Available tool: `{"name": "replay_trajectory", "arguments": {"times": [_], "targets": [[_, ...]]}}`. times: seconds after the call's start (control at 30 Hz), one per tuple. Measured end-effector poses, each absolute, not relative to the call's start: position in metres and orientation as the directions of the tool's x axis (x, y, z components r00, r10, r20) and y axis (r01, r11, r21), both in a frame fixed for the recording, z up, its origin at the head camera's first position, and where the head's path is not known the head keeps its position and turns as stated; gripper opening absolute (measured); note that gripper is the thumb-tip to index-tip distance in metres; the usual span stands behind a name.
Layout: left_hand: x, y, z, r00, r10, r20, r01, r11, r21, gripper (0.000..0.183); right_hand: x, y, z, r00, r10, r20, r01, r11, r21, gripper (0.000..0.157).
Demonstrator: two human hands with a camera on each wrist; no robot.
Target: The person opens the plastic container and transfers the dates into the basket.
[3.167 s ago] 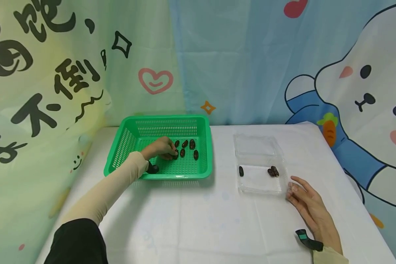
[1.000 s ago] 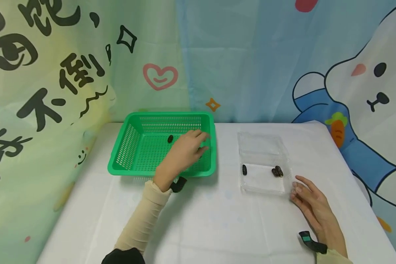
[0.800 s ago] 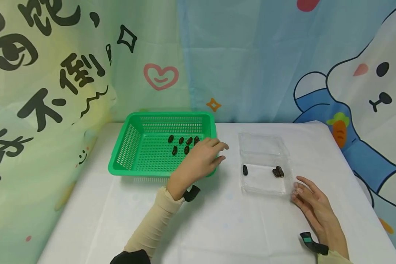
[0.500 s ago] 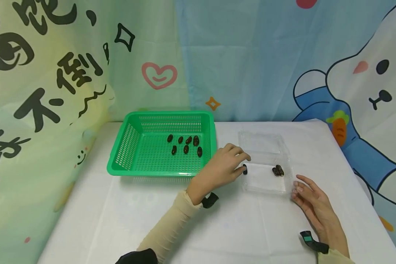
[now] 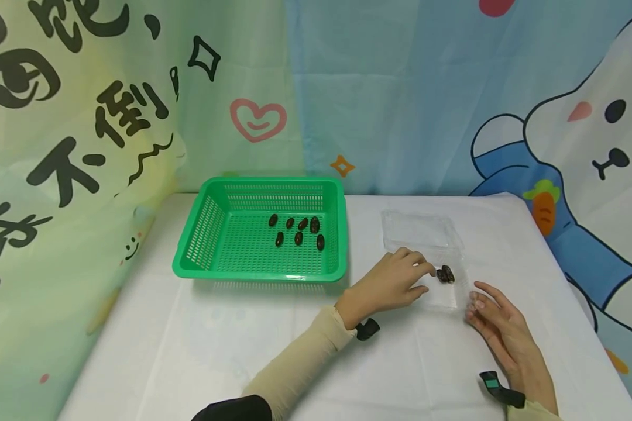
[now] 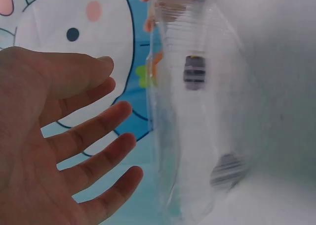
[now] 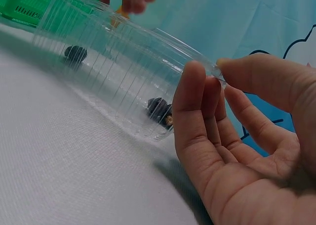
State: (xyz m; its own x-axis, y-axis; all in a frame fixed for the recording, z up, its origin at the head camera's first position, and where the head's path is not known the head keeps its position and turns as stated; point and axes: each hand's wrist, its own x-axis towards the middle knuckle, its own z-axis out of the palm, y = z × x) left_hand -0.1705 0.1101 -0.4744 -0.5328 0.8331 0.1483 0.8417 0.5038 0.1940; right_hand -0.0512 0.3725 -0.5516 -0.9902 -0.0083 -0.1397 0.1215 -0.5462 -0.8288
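My left hand (image 5: 392,283) is over the left side of a clear plastic box (image 5: 439,304), palm down. In the left wrist view its fingers are spread and nothing is between them. Two or so dark brown wrinkled dates (image 5: 445,273) lie together in the box's right part. A lone date (image 7: 75,53) at the other end shows in the right wrist view; the left hand covers it in the head view. My right hand (image 5: 505,333) is at the box's right side. In the right wrist view its thumb and forefinger pinch the box's rim.
A green plastic basket (image 5: 258,276) stands at the back left, with several dates (image 5: 315,224) spread on its floor. The box's clear lid (image 5: 418,229) lies folded back toward the curtain (image 5: 379,117). White cloth (image 5: 153,327) covers the table.
The left hand has left the green basket and moved right to above the plastic box. The dates it hid in the basket now show. The right hand has stayed at the box's edge.
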Motion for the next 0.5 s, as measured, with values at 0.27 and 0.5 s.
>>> {"name": "replay_trajectory", "arguments": {"times": [0.27,0.5], "targets": [[-0.177,0.142,-0.49,-0.573,0.816,0.075,0.794,0.531,0.297,0.039,-0.051,0.373,-0.552,-0.993,-0.011,-0.121,0.107,-0.541,-0.834,0.049],[-0.179,0.162,-0.505,-0.611,0.792,0.01,0.736,0.563,0.375,0.038,-0.051,0.373,-0.551,-0.989,-0.008,-0.147,0.128,-0.537,-0.834,0.047]]}}
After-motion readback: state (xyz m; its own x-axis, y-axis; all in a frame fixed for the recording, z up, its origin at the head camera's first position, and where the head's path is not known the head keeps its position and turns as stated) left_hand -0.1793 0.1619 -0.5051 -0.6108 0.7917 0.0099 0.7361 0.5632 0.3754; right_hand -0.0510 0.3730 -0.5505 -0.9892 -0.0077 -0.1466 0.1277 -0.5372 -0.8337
